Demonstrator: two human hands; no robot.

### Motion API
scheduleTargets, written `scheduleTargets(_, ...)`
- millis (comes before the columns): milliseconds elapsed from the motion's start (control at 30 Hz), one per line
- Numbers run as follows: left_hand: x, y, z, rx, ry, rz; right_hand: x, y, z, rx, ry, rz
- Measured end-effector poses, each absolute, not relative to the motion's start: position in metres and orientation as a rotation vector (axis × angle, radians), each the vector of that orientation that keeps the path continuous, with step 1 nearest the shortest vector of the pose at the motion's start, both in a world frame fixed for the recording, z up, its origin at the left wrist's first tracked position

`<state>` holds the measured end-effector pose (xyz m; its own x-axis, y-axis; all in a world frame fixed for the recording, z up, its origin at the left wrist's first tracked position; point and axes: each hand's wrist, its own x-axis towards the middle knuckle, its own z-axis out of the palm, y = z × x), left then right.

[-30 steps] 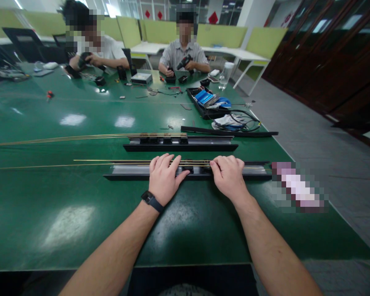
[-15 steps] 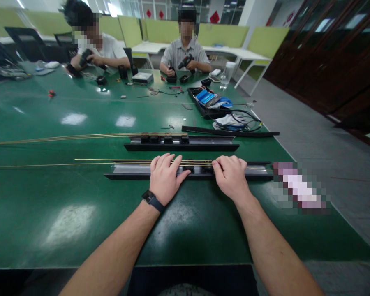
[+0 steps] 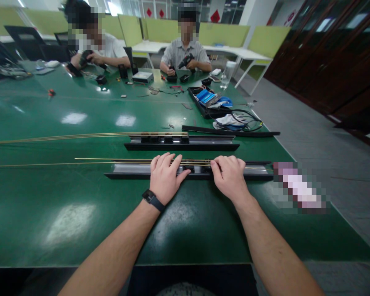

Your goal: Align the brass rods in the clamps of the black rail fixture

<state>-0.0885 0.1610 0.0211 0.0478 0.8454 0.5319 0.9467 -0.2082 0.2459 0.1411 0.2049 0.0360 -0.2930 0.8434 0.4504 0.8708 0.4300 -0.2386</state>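
Brass rods (image 3: 197, 165) run along the blk channel (image 3: 132, 176); your L hand (image 3: 165, 174) lies open over both, thumb out. Your R hand (image 3: 230, 174) pinches the rods w/ thumb & fingers.

Smooth, brass-toned metal rods (image 3: 95, 164) gleam toward your ten o'clock, along a rail (image 3: 197, 177) at twelve whose inner channel looks like bright bare metal between matt black edges. Your green tabletop (image 3: 185, 238) shines glossy, mirroring the lights. Between twelve and one o'clock sit rumpled white cloth (image 3: 228, 121) and a clear, glossy bottle (image 3: 227, 76); polished, dark wood-look cabinets (image 3: 327, 65) glint between one and two.
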Motion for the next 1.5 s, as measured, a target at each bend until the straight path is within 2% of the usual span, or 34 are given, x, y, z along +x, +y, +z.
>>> scheduleTargets(1500,-0.0895,0.1615,0.0190,-2.149,-1.865,-0.890,0.1477,0.2104,0.0344,-1.460,-2.190,-0.094)
